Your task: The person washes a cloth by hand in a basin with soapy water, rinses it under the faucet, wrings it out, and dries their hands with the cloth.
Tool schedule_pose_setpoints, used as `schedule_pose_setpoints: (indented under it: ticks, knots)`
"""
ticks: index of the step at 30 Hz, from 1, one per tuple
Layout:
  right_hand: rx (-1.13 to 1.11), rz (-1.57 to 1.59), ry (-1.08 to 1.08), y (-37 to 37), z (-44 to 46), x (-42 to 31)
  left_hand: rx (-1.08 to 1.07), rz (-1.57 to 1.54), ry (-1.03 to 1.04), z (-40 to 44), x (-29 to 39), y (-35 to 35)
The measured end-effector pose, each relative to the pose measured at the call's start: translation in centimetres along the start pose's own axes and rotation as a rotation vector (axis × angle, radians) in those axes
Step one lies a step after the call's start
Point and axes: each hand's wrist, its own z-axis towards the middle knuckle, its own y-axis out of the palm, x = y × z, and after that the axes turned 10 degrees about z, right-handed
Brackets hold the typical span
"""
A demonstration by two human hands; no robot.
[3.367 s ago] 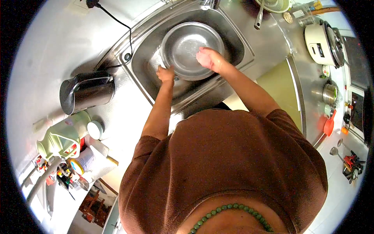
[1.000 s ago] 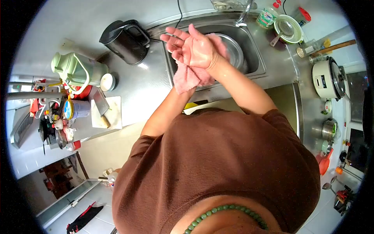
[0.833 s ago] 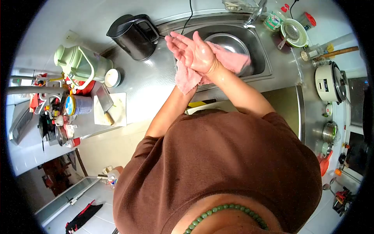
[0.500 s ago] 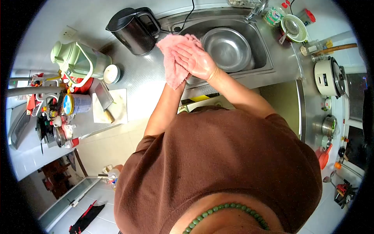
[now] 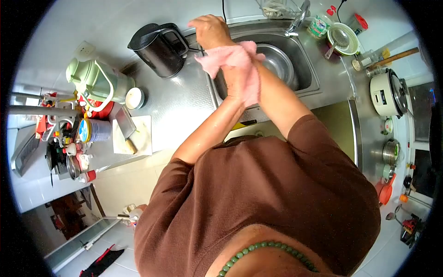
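Note:
My left hand (image 5: 234,78) grips a pink towel (image 5: 228,56) and presses it round my right wrist; the cloth hides most of its fingers. My right hand (image 5: 212,31) reaches out past the towel, above the rear edge of the counter. Its fingers stretch left and nothing is in them. Below and to the right of the towel, a metal basin (image 5: 279,64) sits in the steel sink (image 5: 307,78). The black electric kettle (image 5: 159,51) stands to the left of my right hand.
On the left are a green thermos jug (image 5: 104,81), a small bowl (image 5: 134,98), and a cleaver (image 5: 124,122) on a cutting board (image 5: 143,134). A faucet (image 5: 300,18), a colander (image 5: 348,39) and a rice cooker (image 5: 386,94) are on the right.
My right hand has moved up and left, out of the towel, its palm no longer facing up. The towel, in my left hand, has shifted right and now wraps my right wrist.

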Motion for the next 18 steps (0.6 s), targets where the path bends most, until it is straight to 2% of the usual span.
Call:
schedule_pose_setpoints:
  ticks: [4,8,11,12,13,14,15,16,18]
  knots:
    - [-0.143,-0.192,0.048,-0.2,-0.7,-0.1,0.009,-0.036,-0.068,0.6,-0.5,-0.6]
    - [-0.117,-0.069,0.045,0.0,-1.1,0.5,-0.047,-0.023,-0.127,-0.7,-0.8,-0.2]
    - [-0.051,0.356,0.245,-0.2,0.3,0.6,-0.148,0.021,-0.241,-3.1,-0.9,0.6]
    - [0.013,0.590,0.394,-0.1,0.9,0.7,-0.205,0.045,-0.285,-3.7,-0.8,1.1]
    - [-0.027,0.975,0.594,-0.3,1.8,1.2,-0.259,0.084,-0.309,-4.2,-0.7,1.8]
    - [0.026,1.429,0.809,-1.6,2.5,0.8,-0.290,0.140,-0.291,-4.2,-0.4,2.9]
    - [0.085,1.886,1.017,-2.9,3.1,0.2,-0.195,0.225,-0.261,-4.3,-0.5,4.8]
    - [0.144,2.086,1.047,-3.3,2.9,-0.2,-0.510,0.279,-0.122,-2.6,0.3,5.1]
    - [0.274,2.485,1.093,-3.9,2.2,-0.8,-0.475,0.151,-0.136,-1.8,2.2,6.5]
